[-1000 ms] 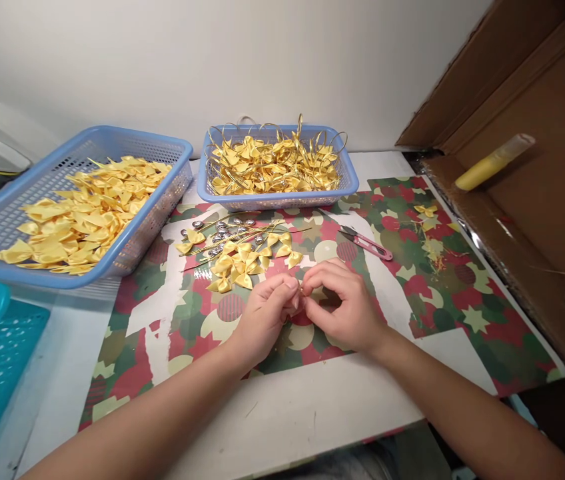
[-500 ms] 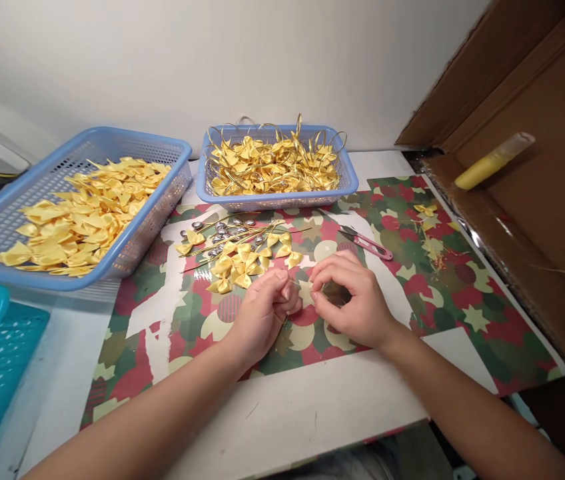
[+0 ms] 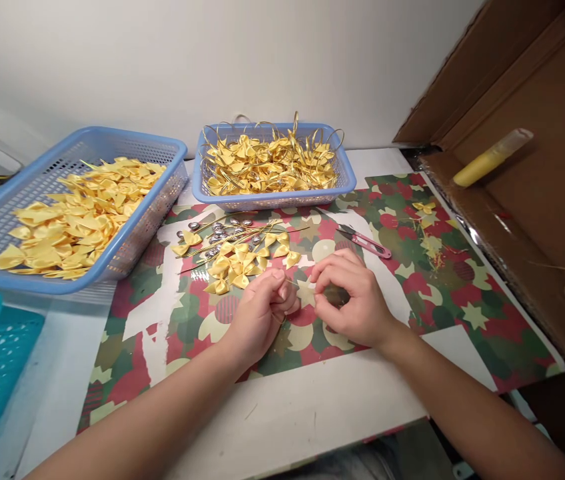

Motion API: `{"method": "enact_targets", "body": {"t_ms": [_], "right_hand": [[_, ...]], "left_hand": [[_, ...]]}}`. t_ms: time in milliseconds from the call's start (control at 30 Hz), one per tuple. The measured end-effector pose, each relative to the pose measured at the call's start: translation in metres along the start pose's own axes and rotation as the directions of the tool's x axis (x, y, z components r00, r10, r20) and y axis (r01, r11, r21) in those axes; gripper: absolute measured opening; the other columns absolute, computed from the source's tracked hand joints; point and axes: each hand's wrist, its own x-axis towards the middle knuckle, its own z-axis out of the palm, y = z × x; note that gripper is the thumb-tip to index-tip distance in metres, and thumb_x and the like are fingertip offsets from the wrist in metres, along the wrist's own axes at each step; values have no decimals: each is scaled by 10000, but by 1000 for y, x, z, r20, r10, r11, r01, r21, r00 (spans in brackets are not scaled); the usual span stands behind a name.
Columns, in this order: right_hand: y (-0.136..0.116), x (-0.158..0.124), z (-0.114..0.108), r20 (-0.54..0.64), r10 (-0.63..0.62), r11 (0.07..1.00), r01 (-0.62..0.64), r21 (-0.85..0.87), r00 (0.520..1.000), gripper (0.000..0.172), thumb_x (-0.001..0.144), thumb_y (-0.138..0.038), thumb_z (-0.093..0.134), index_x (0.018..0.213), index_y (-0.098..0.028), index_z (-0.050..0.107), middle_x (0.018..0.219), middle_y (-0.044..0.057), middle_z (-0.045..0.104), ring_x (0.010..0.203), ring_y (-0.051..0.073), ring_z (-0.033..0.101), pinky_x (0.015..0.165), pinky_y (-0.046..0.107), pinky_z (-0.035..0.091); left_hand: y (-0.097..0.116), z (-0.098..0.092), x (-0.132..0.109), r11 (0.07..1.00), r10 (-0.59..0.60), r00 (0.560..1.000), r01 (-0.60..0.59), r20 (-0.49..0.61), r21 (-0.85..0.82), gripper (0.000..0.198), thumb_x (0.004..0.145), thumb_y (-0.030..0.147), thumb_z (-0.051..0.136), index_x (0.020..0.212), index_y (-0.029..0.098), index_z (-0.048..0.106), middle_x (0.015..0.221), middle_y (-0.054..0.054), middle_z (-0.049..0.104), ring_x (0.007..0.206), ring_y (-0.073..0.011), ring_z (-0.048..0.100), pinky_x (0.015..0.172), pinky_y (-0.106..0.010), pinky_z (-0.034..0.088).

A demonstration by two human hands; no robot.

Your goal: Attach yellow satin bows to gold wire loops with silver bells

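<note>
Gold strand (image 3: 292, 282) spans a gap above the patterned paper (image 3: 302, 339): your left hand (image 3: 262, 310) is curled closed on it, your right hand (image 3: 352, 300) pinches thumb to forefinger, seemingly on its other end. A second ago your fingertips met; now they're apart, suggesting you're drawing it out.
</note>
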Motion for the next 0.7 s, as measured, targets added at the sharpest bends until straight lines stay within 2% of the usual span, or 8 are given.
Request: {"method": "enact_targets", "body": {"t_ms": [233,500,700], "right_hand": [[1,1,-1,-20,-11,1000,11,-24,1000,193,647,-56,535,632,-232,456,737,-3,657,752,203,548,737,391,414],[1,1,-5,-58,-103,986,95,-138,993,213,641,-45,540,623,-227,432,702,-5,641,758,211,529,763,408,397],[0,2,-8,-65,-124,982,113,-154,990,211,642,-51,535,622,-228,423,700,-4,643,771,216,531,768,405,394]], "left_hand": [[1,1,1,1000,3,1000,-3,-3,-15,437,834,336,618,527,193,343,523,77,176,479,-85,174,465,-213,271],[1,-1,1,998,-23,1000,23,-1,-66,423,816,323,637,521,185,368,510,77,198,482,-83,162,465,-209,261],[0,-1,3,997,-27,999,26,-19,-73,416,815,317,636,520,182,375,506,77,201,477,-82,167,462,-207,267]]}}
